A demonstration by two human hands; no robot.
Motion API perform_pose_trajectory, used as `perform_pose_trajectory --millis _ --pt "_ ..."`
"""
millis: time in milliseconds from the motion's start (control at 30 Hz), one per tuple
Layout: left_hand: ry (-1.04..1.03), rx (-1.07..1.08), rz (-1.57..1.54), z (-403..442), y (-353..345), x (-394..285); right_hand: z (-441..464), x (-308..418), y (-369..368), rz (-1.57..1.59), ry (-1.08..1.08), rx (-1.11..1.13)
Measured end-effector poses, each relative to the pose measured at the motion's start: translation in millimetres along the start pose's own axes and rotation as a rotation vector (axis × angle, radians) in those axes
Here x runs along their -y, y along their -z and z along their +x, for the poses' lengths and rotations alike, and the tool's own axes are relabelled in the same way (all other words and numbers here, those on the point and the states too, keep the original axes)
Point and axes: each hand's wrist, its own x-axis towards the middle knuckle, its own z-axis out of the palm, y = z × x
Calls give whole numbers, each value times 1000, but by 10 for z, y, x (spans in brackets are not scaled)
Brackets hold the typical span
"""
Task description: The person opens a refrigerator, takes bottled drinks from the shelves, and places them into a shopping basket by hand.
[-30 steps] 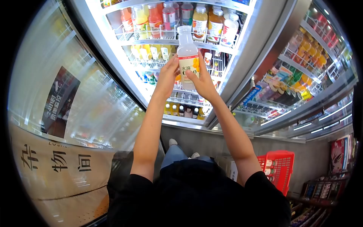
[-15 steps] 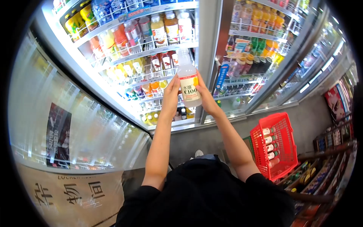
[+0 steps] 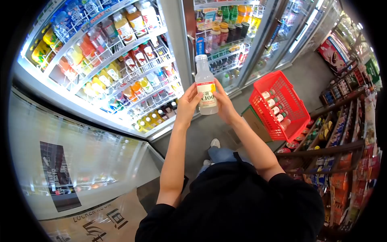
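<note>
Between my two hands is an upright drink bottle [image 3: 208, 101] with a white cap, cloudy clear contents and a cream label reading C100 under a red band. My left hand [image 3: 188, 104] grips its left side, thumb across the label's edge. My right hand [image 3: 225, 103] holds the other side, its thumb also at the front. The fingers behind the bottle are hidden. To the right, a red shopping basket [image 3: 299, 105] contains several bottles [image 3: 276, 109] lying in a row.
A lit drinks fridge [image 3: 109, 68] full of bottles stands at the left, its glass door [image 3: 100, 161] swung open toward me. More glass-door fridges [image 3: 270, 44] continue to the right. A cardboard box [image 3: 258, 123] sits beneath the basket. Snack shelves [image 3: 342, 149] line the right side.
My view has turned to the right, so the fridge sits further left. Both hands have drawn the bottle away from the shelves, and it is now over the aisle floor beside the fridge.
</note>
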Motion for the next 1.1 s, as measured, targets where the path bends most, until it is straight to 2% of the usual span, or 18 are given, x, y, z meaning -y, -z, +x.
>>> perform_pose_trajectory --millis 133,333,567,667,767,900,1000,1100 --pt "11 63 13 -230 -189 193 -362 -24 195 -49 -22 -63" --pt "200 219 37 -336 -608 498 -878 114 631 -103 24 -154" --pt "215 360 33 -14 -1225 841 -1168 447 1168 -148 94 -289" --pt "227 422 36 157 -1554 1012 -1294 641 1524 -358 89 -368" --pt "247 464 58 287 -1982 1110 -1423 873 1800 -328 213 -395" --pt "249 545 43 509 -2526 1347 -1606 1202 2246 -481 209 -513" --pt "248 487 65 618 -2927 1509 -1662 1374 2553 -404 242 -556" --pt "261 536 63 708 -3231 1724 -1756 1454 2809 -301 236 -619"
